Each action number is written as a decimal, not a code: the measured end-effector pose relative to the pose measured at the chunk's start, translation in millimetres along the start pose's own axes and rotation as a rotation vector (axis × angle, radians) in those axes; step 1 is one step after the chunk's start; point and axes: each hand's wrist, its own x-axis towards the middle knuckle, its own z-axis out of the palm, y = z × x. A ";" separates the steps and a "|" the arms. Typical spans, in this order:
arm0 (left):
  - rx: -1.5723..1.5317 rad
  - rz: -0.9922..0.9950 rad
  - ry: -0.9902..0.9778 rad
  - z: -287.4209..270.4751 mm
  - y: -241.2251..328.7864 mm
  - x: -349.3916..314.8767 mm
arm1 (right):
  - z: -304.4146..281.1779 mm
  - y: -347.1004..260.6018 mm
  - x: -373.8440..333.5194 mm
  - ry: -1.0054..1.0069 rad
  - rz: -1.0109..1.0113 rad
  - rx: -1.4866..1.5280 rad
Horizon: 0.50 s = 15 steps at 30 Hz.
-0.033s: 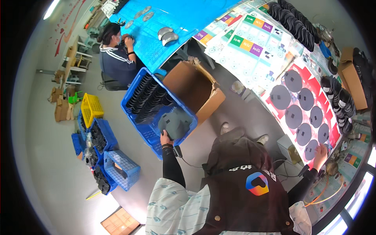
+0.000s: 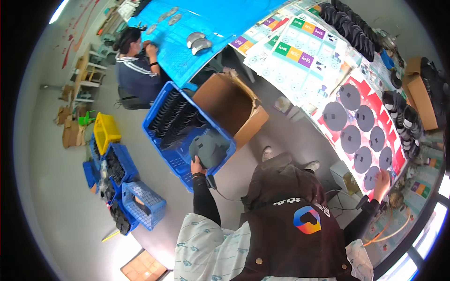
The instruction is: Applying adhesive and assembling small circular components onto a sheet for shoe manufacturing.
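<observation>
My left hand (image 2: 198, 166) grips the near edge of a dark grey round pad (image 2: 208, 146) with a small black rectangle on it. That pad is over the near end of a blue crate (image 2: 176, 161), where rows of dark curved pieces (image 2: 176, 112) stand packed. My right hand (image 2: 382, 184) is at the right-hand table, its fingers closed at the edge of a flat grey disc (image 2: 371, 178). Several like discs, such as one grey disc (image 2: 335, 116), lie spread on a red and white sheet (image 2: 323, 127). The fingertips of my right hand are partly hidden.
An open cardboard box (image 2: 255, 124) adjoins the crate. Beyond, a person (image 2: 136, 77) sits at a blue-covered table (image 2: 220, 18). Stacked crates, including a yellow crate (image 2: 107, 129), stand on the left floor. Dark curved pieces (image 2: 349, 28) line the table's far side; cables run beside my arms.
</observation>
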 end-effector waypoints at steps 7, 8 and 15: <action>1.277 0.575 0.387 -14.1 42.7 53.1 | 10.0 -164.9 -33.0 0.005 0.055 -0.011; 1.262 0.677 0.368 42.4 44.7 33.6 | 0.4 -163.6 -36.2 0.020 0.138 0.107; 0.797 0.425 -1.186 370.9 20.9 -80.8 | 45.3 -130.6 -63.8 -0.269 0.393 0.379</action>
